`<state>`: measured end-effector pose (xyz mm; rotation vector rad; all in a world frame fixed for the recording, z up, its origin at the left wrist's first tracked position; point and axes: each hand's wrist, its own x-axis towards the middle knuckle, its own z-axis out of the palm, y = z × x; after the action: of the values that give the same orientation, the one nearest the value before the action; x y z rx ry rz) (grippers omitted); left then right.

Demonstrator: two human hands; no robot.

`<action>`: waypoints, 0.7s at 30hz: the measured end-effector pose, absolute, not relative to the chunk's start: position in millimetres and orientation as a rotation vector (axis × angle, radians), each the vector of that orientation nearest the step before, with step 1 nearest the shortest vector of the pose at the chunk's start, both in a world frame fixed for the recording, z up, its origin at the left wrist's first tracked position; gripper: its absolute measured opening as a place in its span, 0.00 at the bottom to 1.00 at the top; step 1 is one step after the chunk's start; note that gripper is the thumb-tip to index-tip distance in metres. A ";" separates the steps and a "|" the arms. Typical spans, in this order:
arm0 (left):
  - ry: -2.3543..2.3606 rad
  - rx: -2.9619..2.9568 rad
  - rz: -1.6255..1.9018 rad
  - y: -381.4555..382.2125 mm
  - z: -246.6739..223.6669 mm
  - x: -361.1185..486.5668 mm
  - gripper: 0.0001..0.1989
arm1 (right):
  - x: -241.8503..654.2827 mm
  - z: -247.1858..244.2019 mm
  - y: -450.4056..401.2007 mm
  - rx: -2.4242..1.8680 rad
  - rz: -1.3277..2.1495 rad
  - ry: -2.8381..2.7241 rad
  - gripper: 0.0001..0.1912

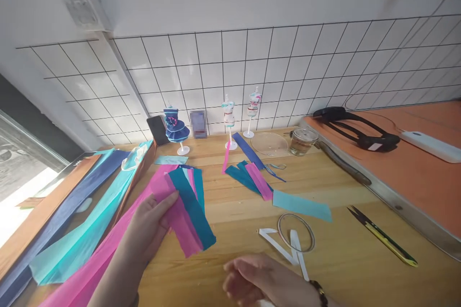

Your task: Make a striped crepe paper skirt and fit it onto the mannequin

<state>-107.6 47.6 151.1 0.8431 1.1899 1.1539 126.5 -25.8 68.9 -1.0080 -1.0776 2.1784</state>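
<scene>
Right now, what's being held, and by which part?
The left hand grips pink and teal strips at their pink side. I can't tell for the right hand.

Along the table's [230, 201] back edge stand three small dress-form mannequins on white stands [176, 129], one black phone-like slab [157, 130] and one rectangular panel with a blurred face [198, 124]. Toward the back right corner: one clear round disc [269, 144] and one lidded glass jar [303, 142]. Near the right edge: one pair of black-and-yellow snips [383, 236] and one thin round hoop [313, 236]. Two bare hands are in view, one left [153, 223], one right [255, 278]. Pink and teal fabric pieces [188, 208] in the left overlap too closely to count.
</scene>
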 end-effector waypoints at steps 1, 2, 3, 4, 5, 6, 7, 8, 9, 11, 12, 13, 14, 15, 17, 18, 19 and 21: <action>1.174 0.835 1.176 46.8 151.7 -106.3 0.13 | 119.0 70.5 -24.1 -0.929 2.234 -0.969 0.31; 1.159 0.826 1.189 46.0 151.5 -105.4 0.14 | 112.3 72.9 -21.4 -0.863 2.276 -0.863 0.33; 1.146 0.817 1.200 44.9 150.4 -104.9 0.14 | 106.3 75.7 -17.8 -0.805 2.304 -0.783 0.33; 1.130 0.807 1.207 43.7 148.5 -104.7 0.14 | 101.2 78.8 -13.5 -0.760 2.308 -0.727 0.33; 1.114 0.796 1.216 42.2 145.9 -104.8 0.14 | 97.1 81.9 -8.6 -0.732 2.294 -0.687 0.31; 1.101 0.781 1.226 40.6 142.6 -105.2 0.15 | 94.1 84.8 -3.4 -0.715 2.264 -0.654 0.29; 1.094 0.766 1.233 38.9 138.9 -105.8 0.15 | 92.2 87.5 1.9 -0.706 2.225 -0.630 0.26; 1.094 0.748 1.233 37.0 134.9 -106.6 0.15 | 91.3 89.7 7.3 -0.708 2.184 -0.619 0.23; 1.101 0.726 1.225 35.1 130.7 -107.3 0.15 | 91.4 91.4 12.6 -0.723 2.141 -0.621 0.20; 1.125 0.683 1.194 31.4 123.2 -109.0 0.13 | 93.9 93.4 23.0 -0.793 2.044 -0.695 0.16; 1.135 0.669 1.173 30.0 120.3 -109.7 0.13 | 95.8 93.9 28.1 -0.848 1.990 -0.759 0.15; 1.144 0.662 1.155 28.9 118.3 -110.3 0.13 | 98.0 94.1 33.0 -0.907 1.938 -0.823 0.14; 1.150 0.665 1.137 28.4 117.3 -110.8 0.13 | 100.1 94.5 37.8 -0.956 1.890 -0.879 0.14; 1.152 0.679 1.116 28.5 117.3 -111.2 0.13 | 102.2 95.1 42.4 -0.991 1.850 -0.928 0.13; 1.150 0.740 1.067 30.7 119.8 -111.2 0.14 | 106.1 97.7 51.4 -1.024 1.796 -1.002 0.13; 1.147 0.783 1.043 32.6 121.8 -110.8 0.14 | 108.0 99.8 55.8 -1.029 1.772 -1.036 0.13; 1.143 0.831 1.017 34.7 123.9 -110.1 0.15 | 110.2 102.3 60.2 -1.038 1.737 -1.078 0.13; 1.150 0.937 0.976 39.1 127.7 -107.8 0.15 | 115.4 108.4 68.9 -1.071 1.623 -1.180 0.13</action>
<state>-107.8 39.1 127.7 0.9371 1.1496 0.9764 115.4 68.9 108.4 -1.0710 -1.1803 1.6229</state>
